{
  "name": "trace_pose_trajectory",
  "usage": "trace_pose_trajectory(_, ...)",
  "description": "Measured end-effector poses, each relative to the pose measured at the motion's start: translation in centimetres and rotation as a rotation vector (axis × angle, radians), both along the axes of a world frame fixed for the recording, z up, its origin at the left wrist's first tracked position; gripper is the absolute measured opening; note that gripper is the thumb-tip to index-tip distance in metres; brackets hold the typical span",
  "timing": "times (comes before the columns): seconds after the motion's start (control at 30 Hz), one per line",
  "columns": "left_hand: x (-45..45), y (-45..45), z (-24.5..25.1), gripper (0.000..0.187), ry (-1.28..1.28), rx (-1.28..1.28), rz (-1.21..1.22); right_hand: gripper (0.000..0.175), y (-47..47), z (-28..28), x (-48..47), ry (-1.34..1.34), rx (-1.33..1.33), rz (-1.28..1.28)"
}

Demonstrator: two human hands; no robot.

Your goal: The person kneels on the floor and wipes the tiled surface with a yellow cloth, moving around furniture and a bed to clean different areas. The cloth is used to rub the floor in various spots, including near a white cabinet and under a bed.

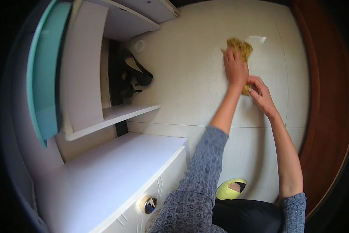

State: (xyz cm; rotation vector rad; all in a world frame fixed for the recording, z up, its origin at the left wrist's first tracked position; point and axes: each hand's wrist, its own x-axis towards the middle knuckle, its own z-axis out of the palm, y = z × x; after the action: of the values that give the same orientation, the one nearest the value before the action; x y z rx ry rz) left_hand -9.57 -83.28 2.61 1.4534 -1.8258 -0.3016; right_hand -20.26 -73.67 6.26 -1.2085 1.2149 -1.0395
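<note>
A crumpled mustard-yellow cloth lies on the pale tiled floor. My left hand grips it from above, with fingers bent over its middle and folds spreading past the fingertips. Just below and to the right, my right hand has its thumb and fingers around the near end of the same cloth, a small part of which shows between the two hands. Part of the cloth is hidden under my left palm.
Black high-heeled shoes stand beneath white shelving on the left, near a small white round object. A low white cabinet with a round knob is closer. A teal plastic container sits at far left. Reddish-brown wood borders the right. My foot wears a lime-green slipper.
</note>
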Motion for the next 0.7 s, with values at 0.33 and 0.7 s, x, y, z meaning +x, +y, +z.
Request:
trace_pose_trajectory(0.33,8.1,15.0,1.7,0.041,0.007,0.175,0.435,0.021,9.6,0.3,-1.0,0.143,0.104,0.015)
trace_pose_trajectory(0.7,21.2,14.0,-0.3,0.051,-0.452,0.286,1.523,0.020,11.1,-0.4,-1.0,0.229,-0.041,-0.063)
